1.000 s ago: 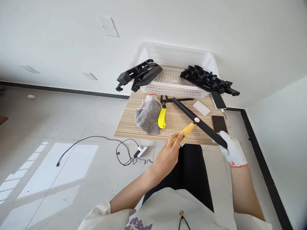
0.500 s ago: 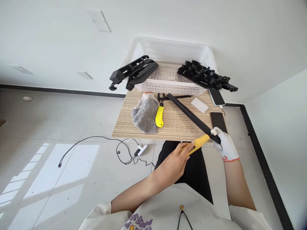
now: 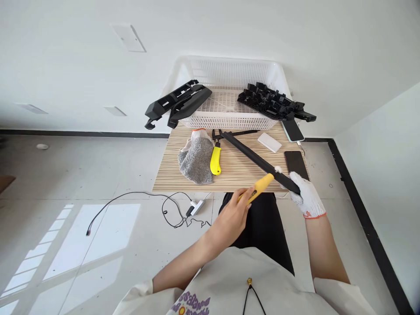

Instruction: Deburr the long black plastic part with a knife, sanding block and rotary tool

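My bare left hand [image 3: 231,214] pinches the yellow knife [image 3: 259,187] against the black strip [image 3: 259,161]; my gloved right hand [image 3: 305,197] clamps the strip's end. A slip could run the blade into that glove.

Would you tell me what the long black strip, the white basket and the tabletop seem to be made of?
The long black strip, held by the gloved right hand, looks like matte moulded plastic: an even, dull surface. The white basket appears to be glossy plastic, with moulded lattice walls. The striped tan tabletop looks like wood or laminate; its fine parallel lines leave that open.
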Available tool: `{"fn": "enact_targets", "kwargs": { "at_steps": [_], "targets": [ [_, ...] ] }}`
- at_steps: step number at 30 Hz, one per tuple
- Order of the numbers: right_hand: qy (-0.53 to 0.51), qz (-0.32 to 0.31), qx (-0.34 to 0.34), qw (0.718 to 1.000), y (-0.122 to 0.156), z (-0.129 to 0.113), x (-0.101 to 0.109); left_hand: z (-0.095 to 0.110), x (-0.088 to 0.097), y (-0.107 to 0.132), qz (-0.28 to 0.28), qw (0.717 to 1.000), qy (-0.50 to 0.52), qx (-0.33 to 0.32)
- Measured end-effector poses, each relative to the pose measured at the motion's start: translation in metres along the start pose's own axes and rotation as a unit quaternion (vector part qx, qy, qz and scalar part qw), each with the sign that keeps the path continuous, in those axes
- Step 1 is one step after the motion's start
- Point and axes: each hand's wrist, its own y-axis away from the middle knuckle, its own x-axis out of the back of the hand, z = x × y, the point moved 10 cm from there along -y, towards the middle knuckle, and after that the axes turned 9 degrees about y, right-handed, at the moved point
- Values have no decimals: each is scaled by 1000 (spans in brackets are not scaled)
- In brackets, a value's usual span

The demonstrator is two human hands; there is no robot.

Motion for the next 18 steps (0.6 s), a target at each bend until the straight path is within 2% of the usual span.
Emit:
{"fn": "enact_targets", "kwargs": {
  "at_steps": [2, 8, 18],
  "targets": [
    [-4, 6, 8, 1000, 3, 1, 4, -6, 5, -2, 10, 1000, -4, 12],
    [-15, 18, 21, 999, 6, 6, 9, -15, 6, -5, -14, 999, 14, 35],
    [-71, 19, -23, 997, 16, 11, 18, -54, 39, -22, 76, 996, 21, 37]
  ]
}}
